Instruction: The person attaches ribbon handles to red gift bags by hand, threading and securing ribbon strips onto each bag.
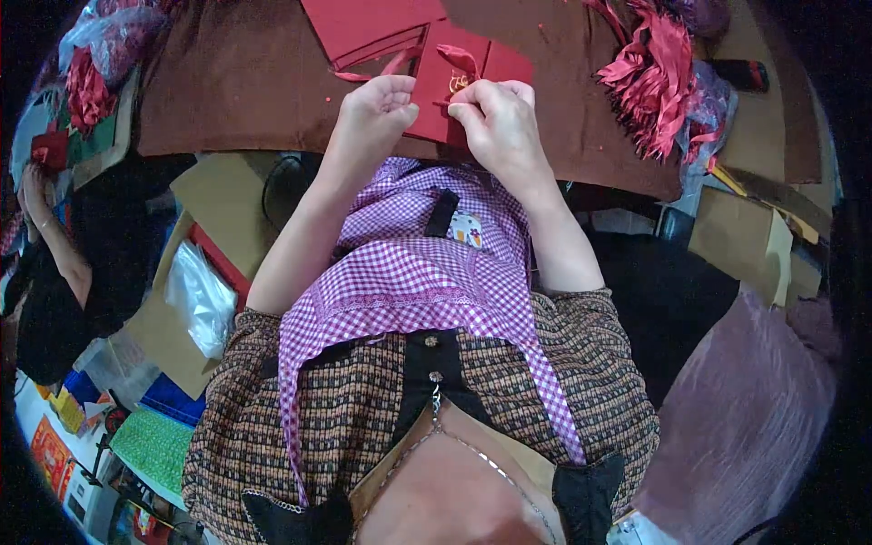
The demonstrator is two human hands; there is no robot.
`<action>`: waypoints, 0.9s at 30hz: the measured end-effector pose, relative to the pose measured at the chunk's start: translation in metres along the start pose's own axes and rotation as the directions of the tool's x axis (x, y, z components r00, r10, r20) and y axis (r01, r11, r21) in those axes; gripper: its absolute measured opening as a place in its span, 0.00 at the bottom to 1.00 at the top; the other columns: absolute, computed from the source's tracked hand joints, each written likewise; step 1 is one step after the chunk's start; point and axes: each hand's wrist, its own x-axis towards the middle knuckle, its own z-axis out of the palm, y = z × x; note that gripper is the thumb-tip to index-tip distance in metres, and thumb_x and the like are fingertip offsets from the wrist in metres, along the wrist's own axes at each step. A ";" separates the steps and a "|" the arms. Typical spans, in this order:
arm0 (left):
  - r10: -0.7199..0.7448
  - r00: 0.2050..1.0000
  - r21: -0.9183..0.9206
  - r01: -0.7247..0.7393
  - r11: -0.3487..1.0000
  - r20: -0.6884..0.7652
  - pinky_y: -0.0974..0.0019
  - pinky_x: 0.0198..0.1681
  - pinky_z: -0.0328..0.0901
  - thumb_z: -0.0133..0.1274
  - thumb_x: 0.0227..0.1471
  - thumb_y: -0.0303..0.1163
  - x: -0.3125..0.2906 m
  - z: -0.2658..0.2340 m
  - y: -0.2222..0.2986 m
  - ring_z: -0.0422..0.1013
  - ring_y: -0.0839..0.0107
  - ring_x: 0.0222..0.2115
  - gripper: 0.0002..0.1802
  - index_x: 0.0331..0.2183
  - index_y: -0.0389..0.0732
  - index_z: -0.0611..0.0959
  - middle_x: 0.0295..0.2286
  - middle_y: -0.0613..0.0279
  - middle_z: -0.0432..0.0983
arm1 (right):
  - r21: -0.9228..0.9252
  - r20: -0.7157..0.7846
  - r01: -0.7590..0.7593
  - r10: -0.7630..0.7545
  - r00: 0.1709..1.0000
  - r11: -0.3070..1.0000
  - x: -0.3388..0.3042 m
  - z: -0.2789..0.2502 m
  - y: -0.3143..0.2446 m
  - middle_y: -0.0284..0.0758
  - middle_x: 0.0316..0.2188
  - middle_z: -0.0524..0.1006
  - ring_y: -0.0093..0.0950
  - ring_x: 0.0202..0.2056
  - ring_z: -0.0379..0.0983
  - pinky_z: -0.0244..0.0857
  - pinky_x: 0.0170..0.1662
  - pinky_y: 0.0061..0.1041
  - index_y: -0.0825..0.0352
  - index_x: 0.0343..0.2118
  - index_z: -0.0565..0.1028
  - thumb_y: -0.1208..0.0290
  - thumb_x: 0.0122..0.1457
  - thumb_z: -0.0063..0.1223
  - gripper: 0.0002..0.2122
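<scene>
At the table's near edge, the left hand (374,113) and the right hand (495,118) both pinch closed on a red envelope (454,95) (gold emblem, ribbon loop on top); it lies on brown cloth (236,82); red envelope stack (363,27) beyond; red tassels (654,82) right.

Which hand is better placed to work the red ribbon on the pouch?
Probably the right hand: its fingertips sit by the ribbon, while the left hand grips the red pouch edge.
</scene>
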 end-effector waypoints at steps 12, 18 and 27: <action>0.093 0.990 0.216 -0.114 0.970 0.105 0.74 0.33 0.66 0.52 0.45 0.18 0.003 -0.004 -0.012 0.69 0.79 0.27 0.19 0.43 0.29 0.75 0.26 0.63 0.75 | -0.030 0.052 0.015 -0.013 0.999 0.999 0.001 0.013 0.006 0.35 0.22 0.78 0.32 0.30 0.71 0.54 0.48 0.32 0.67 0.26 0.76 0.70 0.50 0.56 0.05; 0.097 0.994 0.225 -0.106 0.969 0.050 0.75 0.30 0.65 0.48 0.46 0.18 0.003 -0.001 -0.010 0.68 0.81 0.26 0.16 0.40 0.30 0.77 0.25 0.65 0.74 | -0.013 0.037 0.016 -0.016 0.999 1.000 0.001 0.011 0.007 0.35 0.23 0.78 0.33 0.31 0.71 0.54 0.48 0.33 0.67 0.26 0.76 0.70 0.49 0.56 0.06; -0.040 0.995 0.055 0.034 0.998 0.096 0.74 0.33 0.64 0.45 0.47 0.19 0.003 -0.003 -0.003 0.69 0.80 0.29 0.13 0.37 0.29 0.78 0.29 0.63 0.76 | -0.006 0.010 0.051 -0.051 0.999 0.999 -0.003 0.007 0.004 0.34 0.23 0.78 0.33 0.31 0.72 0.54 0.48 0.33 0.66 0.26 0.76 0.71 0.49 0.57 0.05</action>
